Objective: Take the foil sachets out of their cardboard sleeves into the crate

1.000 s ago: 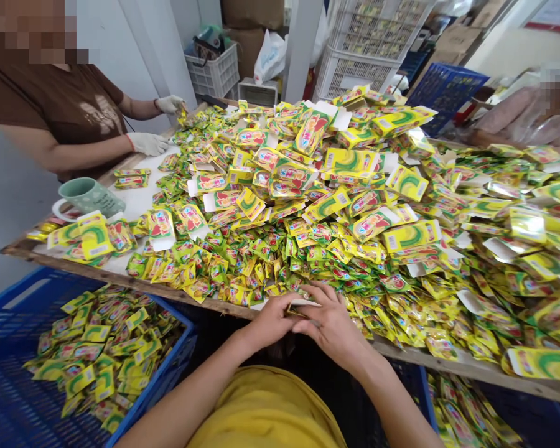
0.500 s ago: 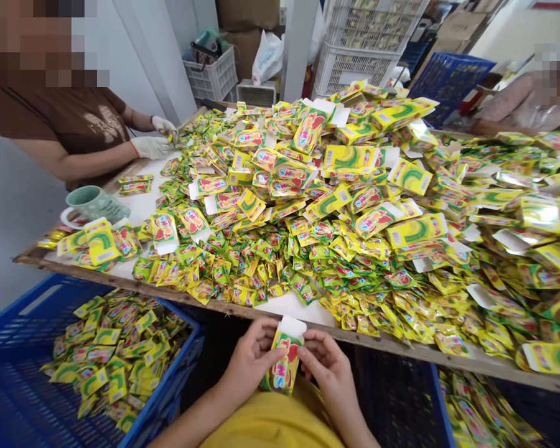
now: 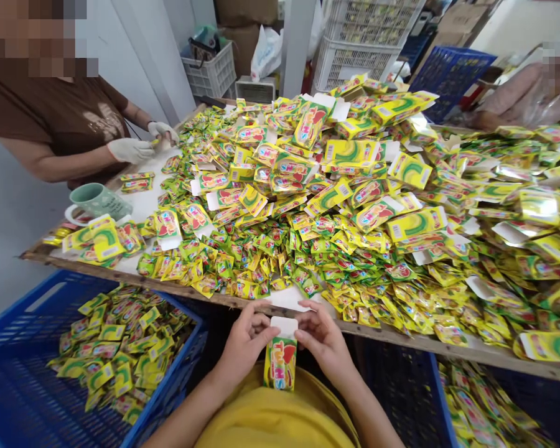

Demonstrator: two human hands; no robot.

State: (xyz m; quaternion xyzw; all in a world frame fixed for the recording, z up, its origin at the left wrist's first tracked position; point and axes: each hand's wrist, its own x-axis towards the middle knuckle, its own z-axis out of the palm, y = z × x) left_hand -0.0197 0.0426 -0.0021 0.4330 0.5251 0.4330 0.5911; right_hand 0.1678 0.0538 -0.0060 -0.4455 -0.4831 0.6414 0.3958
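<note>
A small yellow and green printed carton [image 3: 280, 366] is upright in front of my yellow shirt, its white end flap [image 3: 284, 326] raised at the top. My left hand [image 3: 246, 341] pinches the carton's upper left edge between thumb and curled fingers. At the upper right edge, my right hand [image 3: 325, 339] grips it the same way, with the index finger lifted toward the table edge. Just beyond my hands lie small sachets [image 3: 308, 281] in a thick heap on the table. What is inside the carton cannot be seen.
Many similar cartons [image 3: 352, 154] are piled on the wood-edged table [image 3: 284, 298]. A blue crate [image 3: 32, 367] of filled packs stands below left, another crate [image 3: 441, 398] below right. A green mug [image 3: 96, 200] sits at left, near a co-worker's gloved hands [image 3: 133, 150]. Another person is at far right.
My hands have slid up to the carton's top end, and the carton now stands straighter, lower against my shirt. The co-worker's gloved hands have moved slightly apart.
</note>
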